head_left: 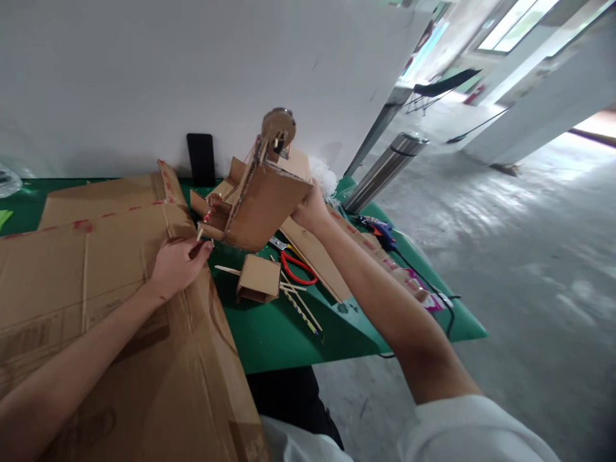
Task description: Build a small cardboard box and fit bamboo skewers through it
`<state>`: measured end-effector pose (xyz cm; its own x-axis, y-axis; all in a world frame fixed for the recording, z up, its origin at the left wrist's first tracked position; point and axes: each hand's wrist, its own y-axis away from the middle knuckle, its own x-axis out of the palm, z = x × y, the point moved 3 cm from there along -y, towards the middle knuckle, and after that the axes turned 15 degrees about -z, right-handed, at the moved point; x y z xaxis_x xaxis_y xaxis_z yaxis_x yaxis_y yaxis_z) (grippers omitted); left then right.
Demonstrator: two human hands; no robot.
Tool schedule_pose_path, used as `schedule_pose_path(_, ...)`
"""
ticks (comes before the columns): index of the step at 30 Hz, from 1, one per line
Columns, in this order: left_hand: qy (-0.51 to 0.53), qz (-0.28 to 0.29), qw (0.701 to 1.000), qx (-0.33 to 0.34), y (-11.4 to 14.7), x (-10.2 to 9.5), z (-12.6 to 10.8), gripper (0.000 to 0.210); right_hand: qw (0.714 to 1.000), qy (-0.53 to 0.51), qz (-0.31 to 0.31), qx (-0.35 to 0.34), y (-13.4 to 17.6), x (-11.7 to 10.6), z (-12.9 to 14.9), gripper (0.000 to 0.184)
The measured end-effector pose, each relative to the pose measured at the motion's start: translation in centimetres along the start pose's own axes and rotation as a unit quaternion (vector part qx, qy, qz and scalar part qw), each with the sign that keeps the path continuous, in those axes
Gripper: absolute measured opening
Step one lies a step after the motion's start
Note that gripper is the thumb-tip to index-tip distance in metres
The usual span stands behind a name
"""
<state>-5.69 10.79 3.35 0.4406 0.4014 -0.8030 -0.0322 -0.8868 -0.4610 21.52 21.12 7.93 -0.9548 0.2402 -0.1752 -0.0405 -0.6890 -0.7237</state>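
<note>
Now cardboard model [269,205] in right hand [312,208]

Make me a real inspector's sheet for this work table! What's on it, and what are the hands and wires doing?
Surface: green table, its left part covered by large cardboard.
Work things: cardboard model with a round disc at its top; small cardboard box on the table.
Clutter: scissors, thin sticks, black phone by the pale wall, metal cylinder.
Hands: left hand pinches a small stick; right hand grips the model's side.
Cables: black cable runs from the glue gun; its far end is unclear.
Surroundings: grey floor to the right, windows at upper right.
</note>
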Motion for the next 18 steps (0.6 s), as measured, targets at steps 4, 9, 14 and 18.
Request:
schedule_pose_path(4,0.034,0.0,0.999,-0.029,0.1,-0.1,-0.4,0.052,0.999,-0.002,-0.031,-0.019,0.7,-0.8,1.1,0.024)
schedule_pose_path(9,0.08,-0.014,0.992,-0.097,0.1,-0.3,-0.8,0.049,0.999,0.011,-0.032,-0.022,1.3,-2.3,2.6,0.019)
schedule_pose_path(14,0.056,0.034,0.996,-0.054,-1.3,0.4,-1.5,0.041,0.999,0.021,-0.024,-0.035,1.6,-3.1,3.1,0.018)
schedule_pose_path(18,-0.029,0.107,0.993,-0.048,-2.5,2.0,-2.4,0.036,0.999,0.026,-0.03,-0.025,2.1,-3.5,2.2,0.015)
